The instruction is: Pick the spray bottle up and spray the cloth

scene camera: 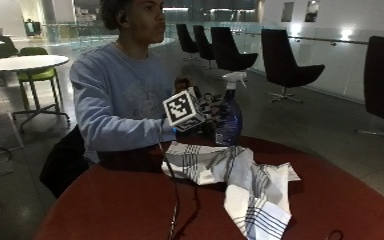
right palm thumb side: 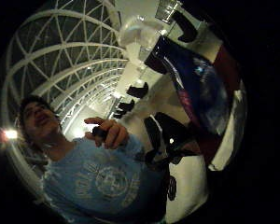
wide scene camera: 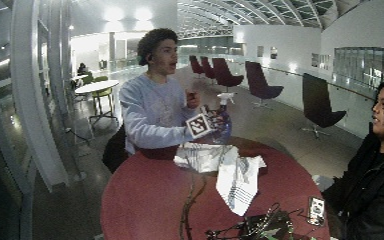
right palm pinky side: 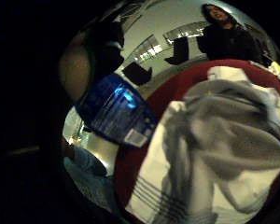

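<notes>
Your gloved right hand (scene camera: 208, 116) has its grip wrapped round the blue spray bottle (scene camera: 228, 120), held upright above the round red worktop (scene camera: 112, 205). The white striped cloth (scene camera: 235, 177) lies crumpled on the worktop just below the bottle. Your bare left hand (scene camera: 182, 84) is raised at chest height.

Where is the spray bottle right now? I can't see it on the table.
In the outside view, the spray bottle is off the red table, held upright in the gloved right hand in front of the person's chest, above the striped cloth.
</notes>
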The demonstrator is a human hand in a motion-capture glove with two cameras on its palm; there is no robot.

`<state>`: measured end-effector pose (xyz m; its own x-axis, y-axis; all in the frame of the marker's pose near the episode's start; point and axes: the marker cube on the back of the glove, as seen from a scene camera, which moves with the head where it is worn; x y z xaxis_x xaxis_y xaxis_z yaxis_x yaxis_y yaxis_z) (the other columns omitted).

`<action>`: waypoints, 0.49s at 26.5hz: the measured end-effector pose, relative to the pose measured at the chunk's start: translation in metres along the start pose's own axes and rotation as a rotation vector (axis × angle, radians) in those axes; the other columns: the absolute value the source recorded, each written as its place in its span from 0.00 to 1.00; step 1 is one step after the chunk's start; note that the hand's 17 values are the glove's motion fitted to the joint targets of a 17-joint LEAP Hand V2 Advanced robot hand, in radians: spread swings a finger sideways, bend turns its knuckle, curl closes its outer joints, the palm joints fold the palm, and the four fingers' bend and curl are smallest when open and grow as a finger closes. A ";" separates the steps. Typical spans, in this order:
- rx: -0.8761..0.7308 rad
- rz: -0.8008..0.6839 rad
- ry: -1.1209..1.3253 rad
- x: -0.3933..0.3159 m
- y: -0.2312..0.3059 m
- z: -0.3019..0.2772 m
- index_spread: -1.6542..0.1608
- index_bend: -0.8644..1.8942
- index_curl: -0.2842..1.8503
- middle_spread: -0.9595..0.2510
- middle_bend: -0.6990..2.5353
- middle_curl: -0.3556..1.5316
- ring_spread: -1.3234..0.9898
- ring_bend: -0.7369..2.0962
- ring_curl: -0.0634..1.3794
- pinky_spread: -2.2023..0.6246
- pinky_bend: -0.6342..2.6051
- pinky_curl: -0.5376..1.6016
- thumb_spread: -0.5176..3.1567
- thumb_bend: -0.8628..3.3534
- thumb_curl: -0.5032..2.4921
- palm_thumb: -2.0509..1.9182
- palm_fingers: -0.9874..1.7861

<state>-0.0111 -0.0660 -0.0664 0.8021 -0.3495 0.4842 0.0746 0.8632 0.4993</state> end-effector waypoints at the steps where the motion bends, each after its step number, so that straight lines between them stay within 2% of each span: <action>1: -0.011 0.021 0.066 0.006 0.010 -0.016 0.72 0.36 0.19 0.80 0.33 0.40 0.60 0.46 0.26 0.87 0.36 0.41 0.41 0.20 0.31 0.69 0.50; 5: -0.030 0.118 0.235 0.025 0.051 -0.066 0.72 0.40 0.22 0.78 0.34 0.41 0.60 0.44 0.25 0.87 0.32 0.40 0.41 0.20 0.30 0.70 0.56; 9: -0.029 0.198 0.358 0.028 0.100 -0.086 0.73 0.40 0.24 0.78 0.33 0.40 0.59 0.43 0.25 0.87 0.31 0.39 0.42 0.20 0.30 0.70 0.57; 13: -0.027 0.286 0.521 0.051 0.147 -0.142 0.73 0.38 0.25 0.77 0.33 0.40 0.59 0.43 0.26 0.87 0.29 0.39 0.42 0.20 0.30 0.70 0.57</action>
<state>0.1248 0.0950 -0.0701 0.9773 0.1172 0.1767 -0.1775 0.9080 0.3796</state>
